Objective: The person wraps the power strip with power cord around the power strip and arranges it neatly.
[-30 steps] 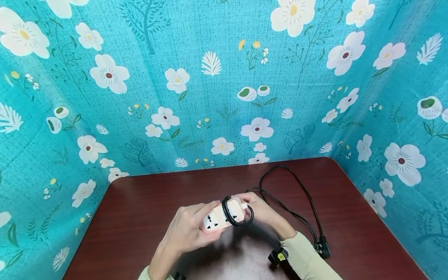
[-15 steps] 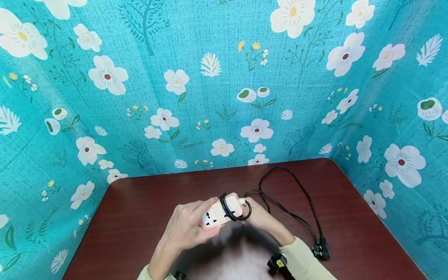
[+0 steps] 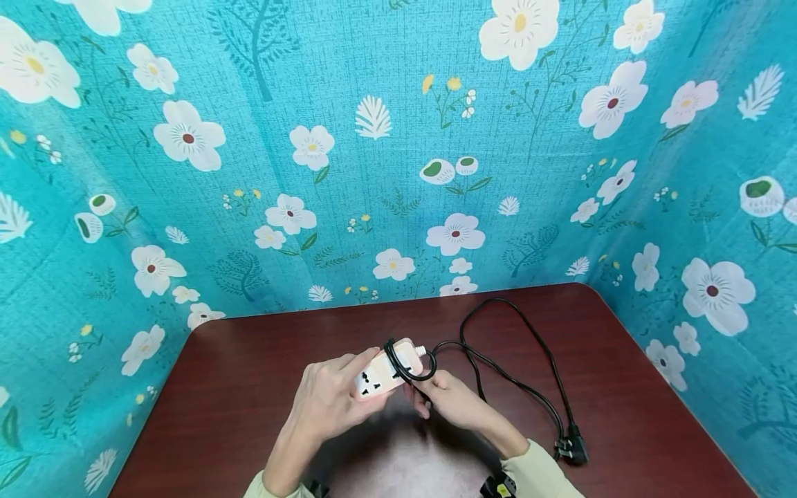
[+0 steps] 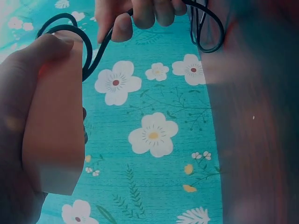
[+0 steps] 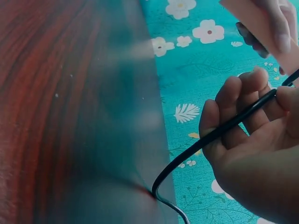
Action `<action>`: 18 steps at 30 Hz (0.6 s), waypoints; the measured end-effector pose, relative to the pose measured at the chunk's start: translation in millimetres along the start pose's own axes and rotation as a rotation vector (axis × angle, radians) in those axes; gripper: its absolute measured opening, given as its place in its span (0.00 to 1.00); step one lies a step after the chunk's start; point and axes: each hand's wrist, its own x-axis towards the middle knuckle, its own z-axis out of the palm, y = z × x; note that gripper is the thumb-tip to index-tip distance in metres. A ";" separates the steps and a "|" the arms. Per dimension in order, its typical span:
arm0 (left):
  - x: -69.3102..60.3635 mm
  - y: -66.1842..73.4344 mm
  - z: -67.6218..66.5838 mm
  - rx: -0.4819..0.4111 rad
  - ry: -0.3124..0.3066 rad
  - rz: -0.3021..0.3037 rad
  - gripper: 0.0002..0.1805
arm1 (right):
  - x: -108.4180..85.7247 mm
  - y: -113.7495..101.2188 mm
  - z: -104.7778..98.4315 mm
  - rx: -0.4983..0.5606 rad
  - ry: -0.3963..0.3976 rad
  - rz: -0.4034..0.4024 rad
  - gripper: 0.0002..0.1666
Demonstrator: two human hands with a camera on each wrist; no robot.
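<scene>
A white power strip point(image 3: 373, 377) with several sockets is held tilted above the table, its far end up and to the right. My left hand point(image 3: 330, 395) grips its near end, thumb along one side. Black power cord point(image 3: 398, 366) loops round the strip's far end. Just below and right of that end, my right hand point(image 3: 457, 401) pinches the cord. In the right wrist view the cord point(image 5: 219, 130) runs across the palm to the thumb and fingertips. The left wrist view shows the strip's plain side point(image 4: 56, 116) and the right hand's curled fingers point(image 4: 154, 11).
Slack cord point(image 3: 542, 346) lies in a loose loop on the dark red table point(image 3: 249, 373) at the right, ending in a black plug point(image 3: 571, 446). A blue flowered cloth point(image 3: 373, 173) hangs behind and beside the table.
My right hand has moved down from the strip's far end to just below it, with the cord between its fingers. The strip and left hand have shifted slightly left.
</scene>
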 end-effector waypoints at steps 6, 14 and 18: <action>-1.6 1.0 6.1 0.038 -0.033 -0.058 0.36 | -3.2 -0.6 7.7 0.082 -0.026 -0.030 0.29; 0.1 0.7 8.0 0.040 -0.068 -0.141 0.35 | -7.8 -7.3 14.9 0.131 0.037 -0.040 0.29; 0.2 1.0 9.1 0.044 -0.076 -0.170 0.34 | -7.8 -11.0 18.0 0.115 0.077 -0.020 0.28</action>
